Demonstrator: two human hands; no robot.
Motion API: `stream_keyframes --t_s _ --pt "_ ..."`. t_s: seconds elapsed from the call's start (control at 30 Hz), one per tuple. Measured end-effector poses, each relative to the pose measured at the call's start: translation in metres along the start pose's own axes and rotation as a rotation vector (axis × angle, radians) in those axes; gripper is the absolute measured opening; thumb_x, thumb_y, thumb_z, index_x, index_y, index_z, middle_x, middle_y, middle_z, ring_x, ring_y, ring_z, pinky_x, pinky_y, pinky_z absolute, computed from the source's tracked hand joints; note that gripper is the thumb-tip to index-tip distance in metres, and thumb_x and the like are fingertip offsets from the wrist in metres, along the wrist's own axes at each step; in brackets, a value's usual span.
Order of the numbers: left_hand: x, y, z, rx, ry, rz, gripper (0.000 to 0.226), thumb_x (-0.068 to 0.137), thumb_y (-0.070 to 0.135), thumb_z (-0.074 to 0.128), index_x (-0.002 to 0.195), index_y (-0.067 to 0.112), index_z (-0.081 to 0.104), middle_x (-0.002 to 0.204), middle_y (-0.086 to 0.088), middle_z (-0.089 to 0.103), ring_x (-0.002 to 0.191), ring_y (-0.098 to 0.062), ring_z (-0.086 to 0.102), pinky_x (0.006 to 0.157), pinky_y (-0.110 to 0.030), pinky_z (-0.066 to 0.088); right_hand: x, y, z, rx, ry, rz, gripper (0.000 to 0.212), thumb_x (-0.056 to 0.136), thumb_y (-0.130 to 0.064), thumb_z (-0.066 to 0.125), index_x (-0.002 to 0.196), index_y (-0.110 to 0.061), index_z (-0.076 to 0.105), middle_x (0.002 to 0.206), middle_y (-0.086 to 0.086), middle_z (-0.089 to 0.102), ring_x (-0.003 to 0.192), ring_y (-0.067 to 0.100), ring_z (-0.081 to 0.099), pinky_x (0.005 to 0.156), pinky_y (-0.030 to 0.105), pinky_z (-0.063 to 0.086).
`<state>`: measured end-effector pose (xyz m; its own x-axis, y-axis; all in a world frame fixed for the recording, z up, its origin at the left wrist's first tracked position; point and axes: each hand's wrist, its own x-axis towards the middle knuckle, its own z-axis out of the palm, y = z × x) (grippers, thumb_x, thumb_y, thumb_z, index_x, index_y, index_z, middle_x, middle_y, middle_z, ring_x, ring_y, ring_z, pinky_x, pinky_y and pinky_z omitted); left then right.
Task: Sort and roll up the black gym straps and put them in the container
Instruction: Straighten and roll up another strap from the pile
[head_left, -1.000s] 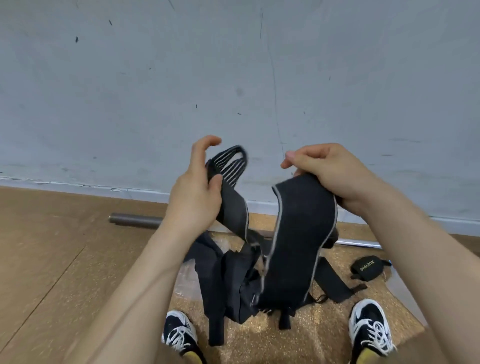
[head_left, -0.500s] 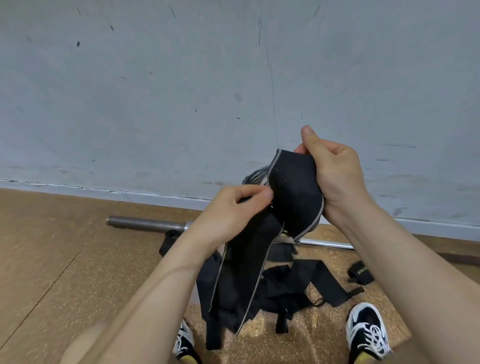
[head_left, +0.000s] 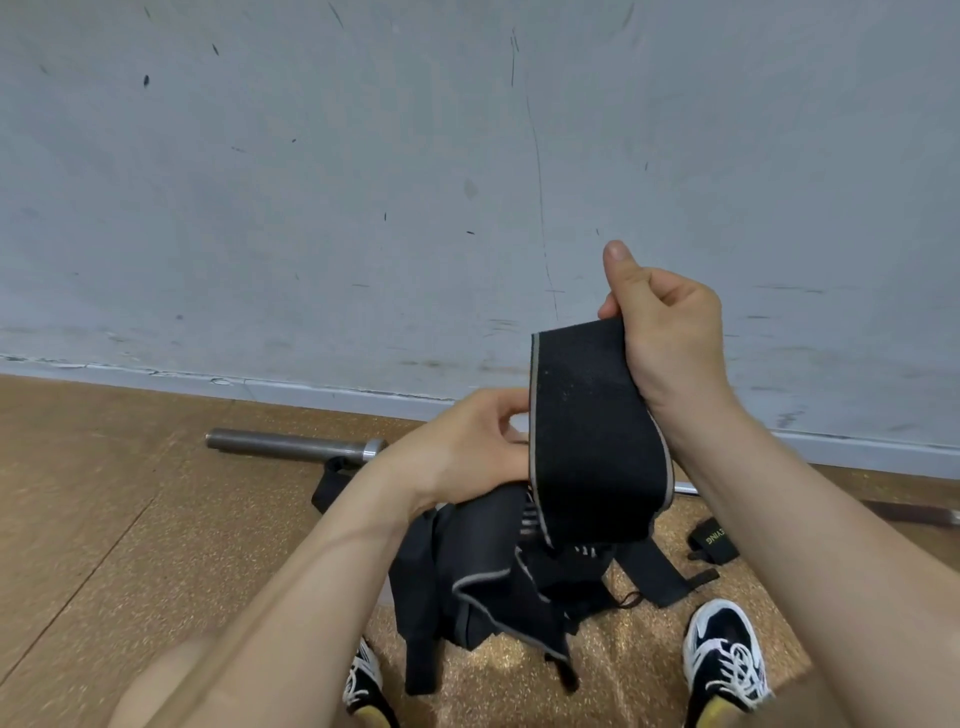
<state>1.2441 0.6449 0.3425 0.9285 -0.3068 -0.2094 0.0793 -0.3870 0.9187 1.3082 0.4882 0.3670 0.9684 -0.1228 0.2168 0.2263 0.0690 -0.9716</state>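
We log the right hand (head_left: 670, 332) raised, its fingers curled tight round the top end of the wide black strap (head_left: 592, 441), thumb sticking up. The strap hangs down from those fingers, grey trim along both edges. The left hand (head_left: 467, 447) sits lower and to the left of the right fingers, with its finger and thumb pinching the strap's left edge; its fingertips are hidden behind the cloth. Below both sets of fingers we see a heap of black straps (head_left: 483, 587) on the floor (head_left: 130, 519) between the shoes (head_left: 724, 660). Down right of the right fingers lies a rolled strap (head_left: 712, 540), apart from the heap. A barbell (head_left: 291, 446) lies beyond the left fingers, along the wall (head_left: 363, 208).
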Motion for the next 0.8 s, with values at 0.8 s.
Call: stream_keyframes --t_s 0.8 --pt "0.005 -0.013 -0.006 0.596 0.792 0.322 0.043 0.09 0.027 0.042 0.124 0.043 0.062 0.098 0.005 0.076 0.09 -0.02 0.07 0.079 -0.04 0.055 -0.004 0.001 -0.017 -0.347 -0.739 0.326 0.058 0.078 -0.069 0.053 0.11 -0.023 0.069 0.103 -0.005 0.075 0.099 0.01 0.07 0.09 0.036 0.057"
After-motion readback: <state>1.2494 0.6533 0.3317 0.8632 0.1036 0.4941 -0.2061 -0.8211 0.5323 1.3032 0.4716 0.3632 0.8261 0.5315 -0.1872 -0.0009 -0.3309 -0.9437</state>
